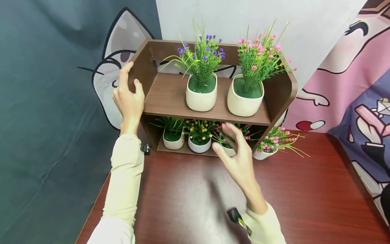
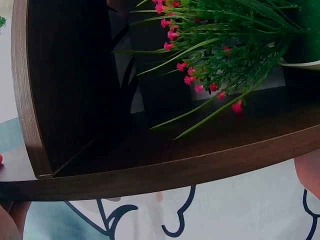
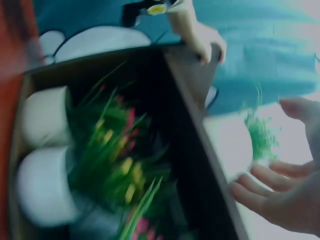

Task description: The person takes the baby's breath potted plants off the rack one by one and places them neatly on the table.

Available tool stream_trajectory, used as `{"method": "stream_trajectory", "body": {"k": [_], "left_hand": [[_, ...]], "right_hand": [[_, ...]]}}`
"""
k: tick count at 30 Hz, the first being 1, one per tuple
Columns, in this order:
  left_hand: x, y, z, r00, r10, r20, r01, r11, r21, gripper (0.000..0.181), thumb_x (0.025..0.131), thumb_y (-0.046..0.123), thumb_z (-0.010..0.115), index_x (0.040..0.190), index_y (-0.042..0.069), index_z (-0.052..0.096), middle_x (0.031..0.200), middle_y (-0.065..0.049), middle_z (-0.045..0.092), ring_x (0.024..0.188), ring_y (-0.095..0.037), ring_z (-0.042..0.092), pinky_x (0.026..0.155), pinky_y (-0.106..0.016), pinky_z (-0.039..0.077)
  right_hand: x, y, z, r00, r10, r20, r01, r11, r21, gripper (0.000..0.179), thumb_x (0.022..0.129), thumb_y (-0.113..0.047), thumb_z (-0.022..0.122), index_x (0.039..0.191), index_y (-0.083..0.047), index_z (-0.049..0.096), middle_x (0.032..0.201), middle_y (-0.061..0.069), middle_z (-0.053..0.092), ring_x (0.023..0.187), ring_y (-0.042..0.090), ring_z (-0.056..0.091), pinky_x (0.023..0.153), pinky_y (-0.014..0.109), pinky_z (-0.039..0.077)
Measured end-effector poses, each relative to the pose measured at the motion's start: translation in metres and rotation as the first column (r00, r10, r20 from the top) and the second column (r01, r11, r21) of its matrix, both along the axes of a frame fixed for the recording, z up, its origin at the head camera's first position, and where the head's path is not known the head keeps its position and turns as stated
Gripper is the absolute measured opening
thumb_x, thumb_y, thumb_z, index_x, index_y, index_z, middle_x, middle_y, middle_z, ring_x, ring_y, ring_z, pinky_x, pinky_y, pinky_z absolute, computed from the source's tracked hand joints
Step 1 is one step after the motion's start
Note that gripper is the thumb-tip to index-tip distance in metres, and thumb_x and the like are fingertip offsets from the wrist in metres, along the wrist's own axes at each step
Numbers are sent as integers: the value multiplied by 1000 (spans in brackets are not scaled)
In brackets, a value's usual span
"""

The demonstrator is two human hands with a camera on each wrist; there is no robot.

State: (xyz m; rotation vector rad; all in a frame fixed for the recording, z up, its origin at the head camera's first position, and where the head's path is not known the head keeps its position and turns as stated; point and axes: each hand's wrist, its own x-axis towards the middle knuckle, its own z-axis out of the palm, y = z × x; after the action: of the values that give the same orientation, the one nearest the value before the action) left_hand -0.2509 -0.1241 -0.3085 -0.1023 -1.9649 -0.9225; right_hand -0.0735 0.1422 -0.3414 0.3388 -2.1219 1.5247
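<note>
A brown two-tier wooden shelf [image 1: 170, 98] stands on the table. My left hand [image 1: 129, 100] grips its left side panel, thumb on the inner face and fingers along the outside; the right wrist view shows that hand [image 3: 202, 40] over the panel's edge. Blurred, my right hand [image 1: 239, 161] hovers before the lower tier with fingers spread and nothing in them. It overlaps a white pot [image 1: 230, 151] with red-pink flowers in the head view. Two cream pots stand on the upper board, one with purple flowers [image 1: 201, 96] and one with pink flowers [image 1: 245, 101].
On the lower tier are a green-leaved pot [image 1: 173, 140] and a white pot with yellow flowers [image 1: 199, 145]. Another pink-flowered pot [image 1: 265, 154] stands on the reddish table [image 1: 320, 189], right of the shelf. A teal curtain [image 1: 55, 118] hangs at the left.
</note>
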Motion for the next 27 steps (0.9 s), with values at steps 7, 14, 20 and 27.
{"method": "stream_trajectory", "body": {"k": [7, 14, 20, 27], "left_hand": [[-3, 4, -2, 1000, -22, -21, 22, 1000, -5, 43, 86, 9, 51, 126, 24, 57, 112, 0, 66, 49, -23, 25, 54, -34, 21], [0, 4, -1, 999, -44, -29, 44, 999, 11, 41, 87, 11, 50, 126, 23, 57, 92, -10, 67, 49, -21, 25, 54, -34, 19], [3, 1, -1, 999, -30, -16, 31, 999, 28, 42, 87, 10, 49, 126, 24, 57, 106, -3, 67, 49, -21, 27, 55, -35, 21], [2, 0, -1, 999, -37, -6, 37, 999, 21, 42, 88, 11, 49, 127, 25, 56, 78, -14, 63, 49, -20, 27, 55, -33, 20]], "right_hand": [[-76, -37, 17, 961, -275, 15, 271, 956, 107, 95, 75, -46, 72, 145, -5, 22, 144, 10, 34, 131, 16, 31, 103, 33, 27], [-110, -55, 28, 894, -428, 130, 392, 890, 232, 113, 67, -57, 73, 147, -3, 14, 144, 14, 30, 130, 23, 32, 104, 34, 26], [-126, -62, 33, 885, -460, 66, 422, 855, 303, 105, 66, -48, 76, 143, -3, 22, 137, 14, 39, 121, 25, 43, 97, 35, 35], [-127, -62, 28, 870, -494, 6, 467, 826, 316, 99, 65, -47, 77, 140, -5, 29, 130, 11, 46, 112, 25, 50, 90, 39, 41]]}}
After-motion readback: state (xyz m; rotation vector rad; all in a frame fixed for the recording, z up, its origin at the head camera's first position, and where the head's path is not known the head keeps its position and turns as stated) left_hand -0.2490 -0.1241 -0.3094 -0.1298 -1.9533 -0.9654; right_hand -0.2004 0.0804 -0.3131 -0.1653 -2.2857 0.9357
